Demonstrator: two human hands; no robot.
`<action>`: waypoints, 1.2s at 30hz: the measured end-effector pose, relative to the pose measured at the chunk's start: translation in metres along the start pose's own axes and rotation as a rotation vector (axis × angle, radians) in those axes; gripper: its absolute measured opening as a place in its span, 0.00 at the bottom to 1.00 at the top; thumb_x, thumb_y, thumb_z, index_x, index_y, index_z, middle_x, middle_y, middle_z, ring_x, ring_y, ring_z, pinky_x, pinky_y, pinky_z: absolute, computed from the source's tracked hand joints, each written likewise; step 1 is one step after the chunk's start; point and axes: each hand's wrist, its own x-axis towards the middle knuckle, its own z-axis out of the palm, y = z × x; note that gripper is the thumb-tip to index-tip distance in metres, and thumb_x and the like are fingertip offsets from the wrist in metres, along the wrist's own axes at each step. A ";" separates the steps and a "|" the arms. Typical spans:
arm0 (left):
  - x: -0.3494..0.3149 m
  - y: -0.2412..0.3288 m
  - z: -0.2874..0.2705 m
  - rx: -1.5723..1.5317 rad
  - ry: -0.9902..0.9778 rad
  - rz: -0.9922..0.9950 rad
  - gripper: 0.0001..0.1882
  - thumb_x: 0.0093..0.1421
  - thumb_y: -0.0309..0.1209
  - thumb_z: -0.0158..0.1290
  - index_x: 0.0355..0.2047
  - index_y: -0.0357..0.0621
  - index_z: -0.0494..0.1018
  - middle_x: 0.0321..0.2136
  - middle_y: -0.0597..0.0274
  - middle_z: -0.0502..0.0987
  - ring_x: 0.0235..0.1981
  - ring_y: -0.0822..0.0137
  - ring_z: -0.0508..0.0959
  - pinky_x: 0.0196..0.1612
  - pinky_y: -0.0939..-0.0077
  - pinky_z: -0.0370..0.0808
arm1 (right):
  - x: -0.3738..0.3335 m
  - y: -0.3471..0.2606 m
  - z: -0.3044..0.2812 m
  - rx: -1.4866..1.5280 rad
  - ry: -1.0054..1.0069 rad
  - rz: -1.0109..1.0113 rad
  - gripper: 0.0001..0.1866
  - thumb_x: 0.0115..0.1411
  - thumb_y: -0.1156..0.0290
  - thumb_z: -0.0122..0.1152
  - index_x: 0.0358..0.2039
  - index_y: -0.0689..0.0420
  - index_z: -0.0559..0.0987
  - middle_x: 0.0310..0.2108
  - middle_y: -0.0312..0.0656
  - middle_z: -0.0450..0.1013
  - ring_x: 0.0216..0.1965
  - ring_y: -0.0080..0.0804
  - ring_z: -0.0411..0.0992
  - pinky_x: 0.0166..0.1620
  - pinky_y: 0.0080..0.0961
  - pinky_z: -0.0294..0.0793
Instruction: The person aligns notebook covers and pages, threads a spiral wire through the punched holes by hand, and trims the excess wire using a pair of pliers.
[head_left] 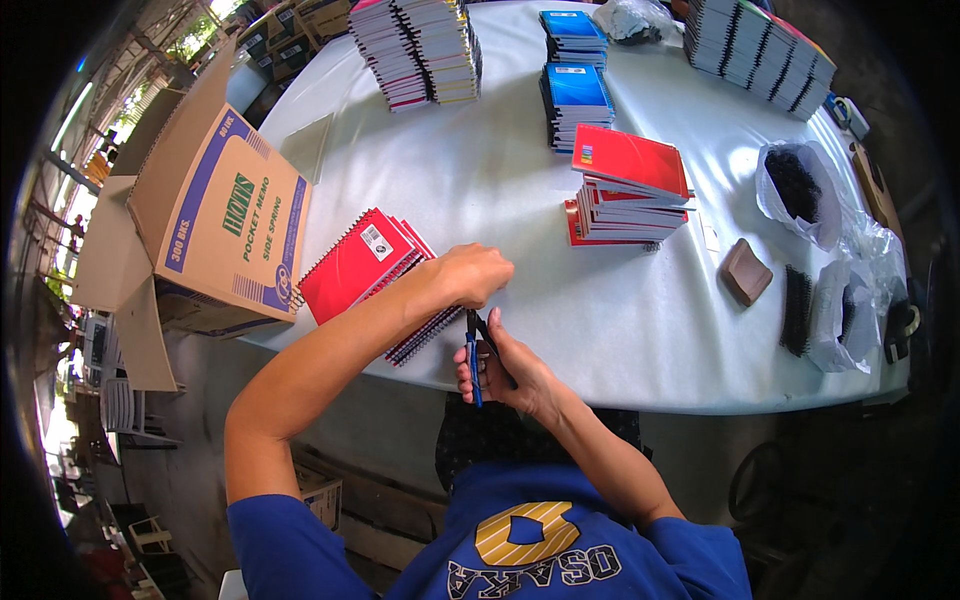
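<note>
My right hand [520,376] is wrapped around pliers [473,352] with blue and dark handles at the table's near edge. The jaws point up, just below my left hand [478,274]. That hand is closed, knuckles up, over the table; anything in its fingers is hidden. Under my left forearm lies a stack of red spiral notebooks [355,262], partly covered by the arm. A second, uneven stack of red notebooks [632,165] stands to the right and farther back, its top one askew.
An open cardboard box [235,215] stands at the left edge. Blue notebook stacks [578,90] and tall notebook piles [425,50] line the back. On the right are a brown block [746,272], a bag of black spiral wires [795,185] and a loose bundle of spirals [796,312].
</note>
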 end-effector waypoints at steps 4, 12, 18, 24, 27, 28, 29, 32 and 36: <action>0.001 -0.006 0.007 0.005 -0.014 -0.006 0.17 0.43 0.17 0.55 0.35 0.40 0.79 0.30 0.44 0.80 0.37 0.44 0.80 0.38 0.56 0.77 | -0.003 0.001 0.006 -0.042 0.003 0.042 0.44 0.60 0.27 0.31 0.31 0.61 0.75 0.24 0.43 0.70 0.26 0.38 0.70 0.36 0.37 0.74; -0.001 -0.006 0.003 0.057 0.027 -0.031 0.10 0.41 0.19 0.57 0.28 0.32 0.78 0.31 0.42 0.80 0.36 0.44 0.81 0.37 0.58 0.79 | 0.002 -0.006 0.010 0.018 0.051 0.004 0.42 0.60 0.28 0.35 0.27 0.60 0.73 0.19 0.38 0.63 0.20 0.31 0.60 0.27 0.29 0.65; -0.001 0.001 -0.002 0.081 0.021 -0.053 0.09 0.43 0.21 0.60 0.28 0.34 0.79 0.32 0.44 0.80 0.37 0.46 0.81 0.37 0.58 0.79 | 0.006 -0.012 0.007 -0.022 0.035 0.020 0.39 0.61 0.27 0.34 0.25 0.56 0.67 0.16 0.34 0.56 0.16 0.25 0.53 0.22 0.24 0.57; -0.002 0.001 0.011 0.077 0.069 -0.033 0.09 0.44 0.23 0.60 0.28 0.35 0.79 0.35 0.46 0.80 0.38 0.46 0.81 0.38 0.58 0.80 | 0.001 -0.006 0.012 -0.061 0.084 0.019 0.38 0.61 0.27 0.35 0.24 0.55 0.66 0.15 0.32 0.53 0.14 0.24 0.49 0.21 0.23 0.53; -0.002 -0.002 0.014 0.069 0.108 -0.031 0.08 0.44 0.22 0.60 0.28 0.35 0.79 0.35 0.46 0.80 0.39 0.46 0.81 0.37 0.58 0.79 | 0.002 -0.004 0.004 -0.075 0.098 0.013 0.39 0.60 0.27 0.35 0.25 0.56 0.67 0.16 0.33 0.55 0.16 0.25 0.52 0.22 0.24 0.56; -0.002 -0.003 0.015 0.068 0.107 -0.032 0.08 0.44 0.22 0.60 0.28 0.35 0.79 0.35 0.46 0.80 0.39 0.46 0.81 0.37 0.58 0.79 | 0.001 -0.005 0.004 -0.076 0.098 0.015 0.39 0.60 0.27 0.35 0.25 0.56 0.67 0.16 0.33 0.55 0.16 0.25 0.52 0.22 0.24 0.56; -0.002 -0.004 0.015 0.068 0.108 -0.023 0.08 0.44 0.21 0.59 0.28 0.34 0.78 0.35 0.46 0.80 0.39 0.46 0.81 0.37 0.57 0.79 | 0.000 -0.006 0.004 -0.047 0.061 0.052 0.39 0.60 0.27 0.34 0.25 0.56 0.68 0.17 0.34 0.57 0.17 0.27 0.55 0.24 0.25 0.59; -0.002 -0.005 0.015 0.062 0.100 -0.021 0.08 0.44 0.21 0.59 0.28 0.33 0.78 0.35 0.45 0.80 0.39 0.46 0.80 0.37 0.57 0.79 | -0.004 -0.008 0.015 -0.039 0.070 0.085 0.40 0.60 0.27 0.34 0.27 0.58 0.70 0.19 0.36 0.60 0.20 0.29 0.59 0.27 0.27 0.64; -0.003 -0.003 0.013 0.042 0.111 -0.018 0.09 0.43 0.21 0.59 0.28 0.33 0.78 0.36 0.46 0.79 0.38 0.45 0.81 0.37 0.57 0.79 | 0.001 -0.013 0.016 0.010 0.095 0.120 0.41 0.61 0.28 0.34 0.29 0.60 0.71 0.21 0.38 0.62 0.22 0.31 0.61 0.28 0.29 0.66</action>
